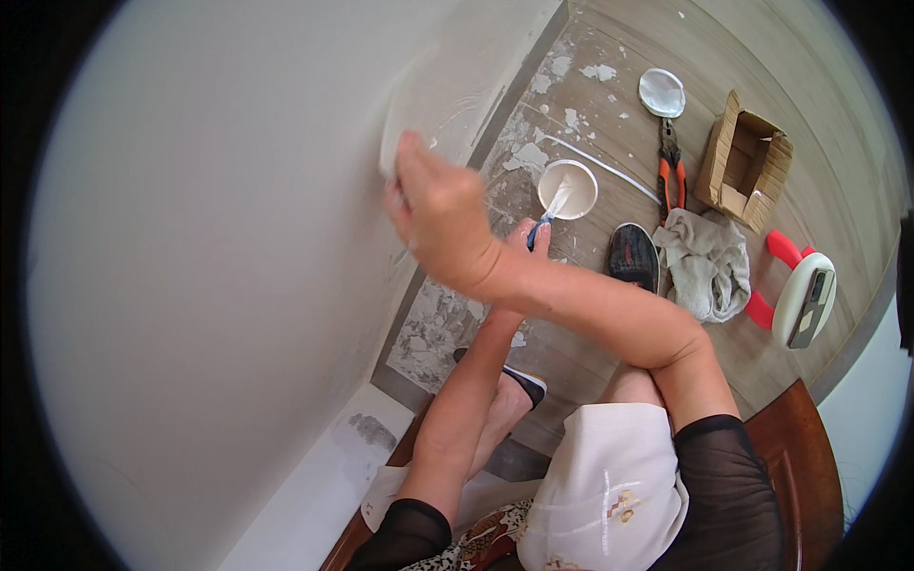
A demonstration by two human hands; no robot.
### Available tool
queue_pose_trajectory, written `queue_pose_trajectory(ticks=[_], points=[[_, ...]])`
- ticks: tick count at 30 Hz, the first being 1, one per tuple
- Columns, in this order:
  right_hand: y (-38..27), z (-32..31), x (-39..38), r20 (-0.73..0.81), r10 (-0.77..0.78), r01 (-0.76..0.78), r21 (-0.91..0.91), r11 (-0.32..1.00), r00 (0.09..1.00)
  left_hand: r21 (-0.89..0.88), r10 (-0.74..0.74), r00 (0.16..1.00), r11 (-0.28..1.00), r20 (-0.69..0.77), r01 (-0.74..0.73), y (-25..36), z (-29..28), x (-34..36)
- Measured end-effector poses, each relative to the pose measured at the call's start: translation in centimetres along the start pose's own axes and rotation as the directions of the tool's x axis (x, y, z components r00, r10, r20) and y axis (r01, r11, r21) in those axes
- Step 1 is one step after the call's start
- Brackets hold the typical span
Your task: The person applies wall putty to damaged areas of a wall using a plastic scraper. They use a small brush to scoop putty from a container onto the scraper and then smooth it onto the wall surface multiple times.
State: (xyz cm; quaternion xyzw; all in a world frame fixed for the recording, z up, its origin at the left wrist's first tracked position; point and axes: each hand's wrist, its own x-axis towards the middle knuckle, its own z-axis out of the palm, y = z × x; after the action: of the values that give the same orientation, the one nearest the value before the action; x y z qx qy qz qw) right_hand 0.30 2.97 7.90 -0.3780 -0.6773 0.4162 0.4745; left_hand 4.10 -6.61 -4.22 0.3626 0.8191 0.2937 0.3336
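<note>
My right hand [440, 214] reaches across to the wall [219, 190] and is closed around a pale flat scraper [389, 138]. The scraper's edge lies against the wall, beside a patch of wet-looking white filler [457, 100]. Lower down and partly behind my right forearm, my left hand [528, 240] grips a putty knife [541, 226] with a blue handle. White paste coats its far end, which dips into a round white tub [592, 195]. My right hand is slightly blurred, so its fingers are only partly visible.
White flakes [526, 157] litter the floor along the wall. Beyond my shoe [633, 255] lie a white lid [662, 92], orange-handled pliers [671, 171], an open cardboard box [747, 162] and a grey cloth [706, 262]. A phone [812, 306] rests on a white-topped stool [788, 319] with red legs.
</note>
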Motion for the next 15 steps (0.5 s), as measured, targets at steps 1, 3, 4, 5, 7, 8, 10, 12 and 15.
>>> queue_pose_trajectory(ticks=[1, 3, 4, 5, 7, 8, 10, 12, 15], points=[[-0.7, 0.3, -0.6, -0.003, 0.001, -0.001, 0.01, 1.0, 1.0, 0.029, 0.002, 1.0, 1.0, 0.03, -0.003, 0.3, -0.8, 0.1], [-1.5, 0.9, -1.6, 0.052, -0.072, 0.071, 0.014, 0.997, 0.996, -0.016, 0.058, 0.998, 0.998, 0.008, -0.058, 0.2, -1.5, 0.3], [-1.5, 0.6, -1.8, 0.052, -0.072, 0.072, 0.017, 0.997, 0.996, -0.014, 0.058, 0.998, 0.998, 0.006, -0.057, 0.3, -1.6, 0.3], [-1.2, 0.1, -2.1, 0.086, -0.092, 0.089, 0.042, 0.995, 0.992, 0.011, 0.027, 0.999, 1.0, 0.018, -0.027, 0.3, -1.7, 0.2], [-1.1, -0.8, -3.0, 0.121, -0.116, 0.108, 0.073, 0.992, 0.986, 0.037, -0.005, 1.0, 0.999, 0.022, 0.004, 0.5, -1.6, 0.3], [-1.6, -1.1, -4.0, 0.111, -0.165, 0.155, 0.092, 0.984, 0.98, 0.016, 0.02, 1.0, 1.0, 0.014, -0.021, 0.4, -1.6, 0.2], [-1.8, -2.0, -5.3, 0.099, -0.216, 0.204, 0.115, 0.972, 0.971, -0.004, 0.046, 0.999, 0.999, 0.001, -0.046, 0.4, -1.4, 0.2], [-2.2, -3.3, -5.5, 0.218, -0.234, 0.188, 0.212, 0.959, 0.947, -0.014, 0.022, 1.0, 1.0, 0.018, -0.022, 0.2, -2.1, 0.0], [0.7, -5.1, -4.6, 0.084, -0.085, 0.074, 0.129, 0.989, 0.993, 0.072, 0.013, 1.0, 0.997, 0.028, -0.015, -0.3, -1.8, -0.2]])
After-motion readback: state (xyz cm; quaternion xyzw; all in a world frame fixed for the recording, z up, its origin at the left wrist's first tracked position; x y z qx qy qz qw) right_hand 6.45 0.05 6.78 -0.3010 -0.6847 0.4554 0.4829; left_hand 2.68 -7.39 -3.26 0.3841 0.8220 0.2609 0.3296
